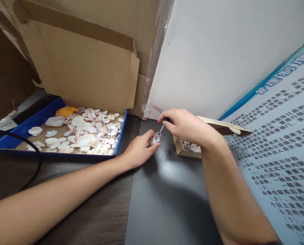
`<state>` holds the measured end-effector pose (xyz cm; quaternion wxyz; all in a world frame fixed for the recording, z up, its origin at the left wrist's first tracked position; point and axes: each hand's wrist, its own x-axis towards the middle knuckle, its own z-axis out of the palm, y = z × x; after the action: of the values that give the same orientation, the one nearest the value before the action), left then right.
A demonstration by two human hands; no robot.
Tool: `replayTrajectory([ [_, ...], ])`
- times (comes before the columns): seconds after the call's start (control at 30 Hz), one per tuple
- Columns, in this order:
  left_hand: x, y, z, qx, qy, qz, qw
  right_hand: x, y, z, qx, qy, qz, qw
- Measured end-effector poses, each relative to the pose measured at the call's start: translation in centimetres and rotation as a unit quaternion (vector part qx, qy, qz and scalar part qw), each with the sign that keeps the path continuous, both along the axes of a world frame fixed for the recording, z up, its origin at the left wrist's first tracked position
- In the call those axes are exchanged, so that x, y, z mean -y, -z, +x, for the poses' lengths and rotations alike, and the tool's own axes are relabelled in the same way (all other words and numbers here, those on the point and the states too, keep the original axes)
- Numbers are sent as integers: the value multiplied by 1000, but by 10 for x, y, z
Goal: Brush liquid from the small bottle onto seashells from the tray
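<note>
Left fingers (150,134) grasp the small bottle (155,139), right fingers (169,126) its black cap (167,119); I judge it light but slippery, best held around its body

Bottle (156,138) partly behind fingers (148,135) (left)

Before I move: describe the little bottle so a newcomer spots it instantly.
Start at the blue-walled tray of shells, then go right to the dark grey surface. Toward its far end, the left hand holds the bottle. Its clear neck sets it apart from the black-topped stem in the right hand just above.
</note>
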<state>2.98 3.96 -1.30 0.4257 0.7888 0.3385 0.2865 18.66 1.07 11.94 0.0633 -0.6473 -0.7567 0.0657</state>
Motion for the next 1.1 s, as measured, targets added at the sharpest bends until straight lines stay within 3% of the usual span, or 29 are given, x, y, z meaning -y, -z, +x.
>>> replayTrajectory([
  [0.27, 0, 2, 0, 2, 6, 5, 1000, 1, 3, -2, -64, -28, 32, 997],
  [0.6, 1, 1, 0, 16, 0, 8, 1000, -4, 8, -3, -60, -10, 52, 997],
  [0.93, 0, 3, 0, 34, 2, 10, 999, -4, 10, -7, -36, -13, -46, 998],
  [1.1, 1, 0, 0, 40, -6, -1, 999, -7, 15, -12, -5, 2, -19, 1000],
])
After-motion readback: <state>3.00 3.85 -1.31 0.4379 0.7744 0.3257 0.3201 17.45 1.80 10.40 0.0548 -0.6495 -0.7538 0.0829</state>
